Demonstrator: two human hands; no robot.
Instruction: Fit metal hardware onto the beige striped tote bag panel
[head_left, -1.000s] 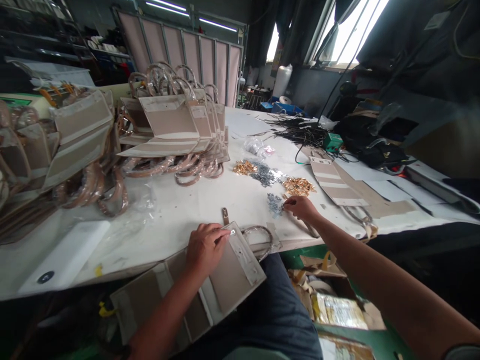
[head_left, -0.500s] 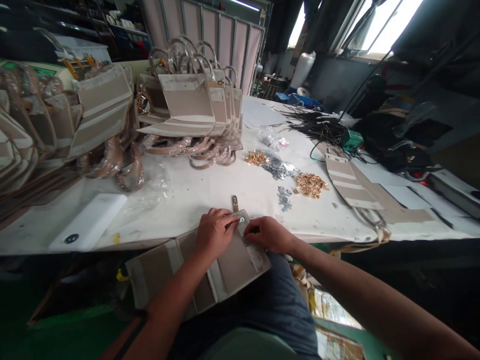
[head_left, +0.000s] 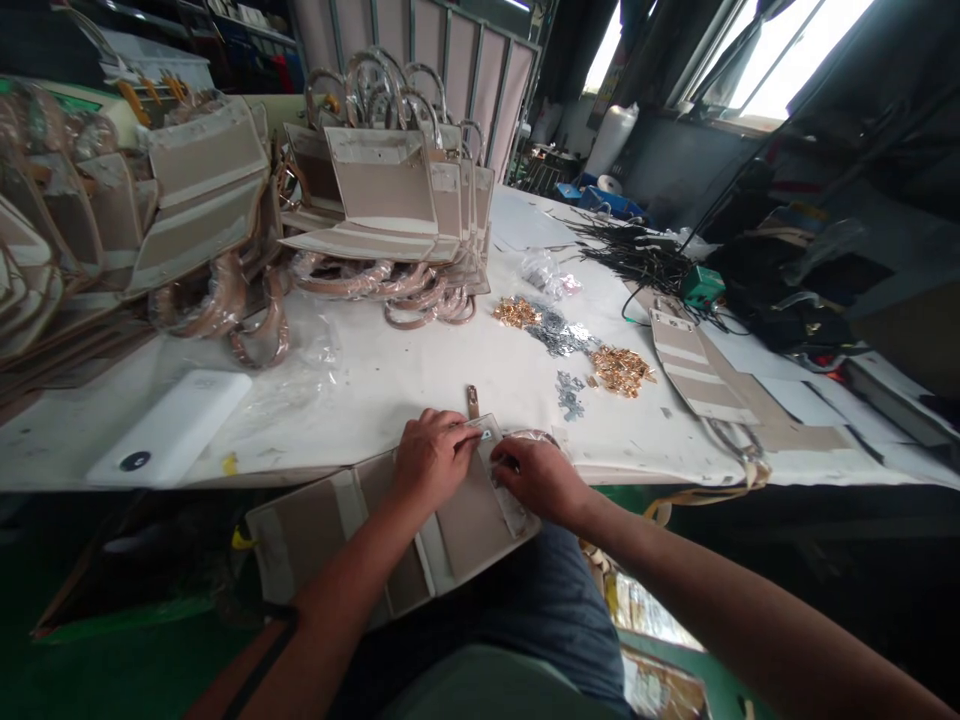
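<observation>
Since a second ago, the right hand (head_left: pixel 541 478) has moved from the small silver pile (head_left: pixel 570 396) to the bag panel (head_left: pixel 461 535); the left hand (head_left: pixel 431 452) is on the same panel as before. Little change from half a second ago.

The panel lies open and slanted, its upper end at the table (head_left: pixel 420 370) edge, the rest over the person's lap (head_left: pixel 566 590). Left hand: fingers close together, laid on the panel's upper part, index tip beside a small metal plate (head_left: pixel 486 435); can't tell if the thumb grips anything. Right hand: fingers curled, thumb and fingertips drawn in over the pale strip; can't tell if a piece is pinched, hidden by the fingers. A wrapped handle (head_left: pixel 536 437) shows behind the right hand; a short strap (head_left: pixel 472 402) sticks up beyond the panel's top edge.

On the table: a gold pile (head_left: pixel 621 371) beside the small silver pile, a larger silver pile (head_left: pixel 559 333) farther back, and stacked bags (head_left: pixel 382 180) to the left.
</observation>
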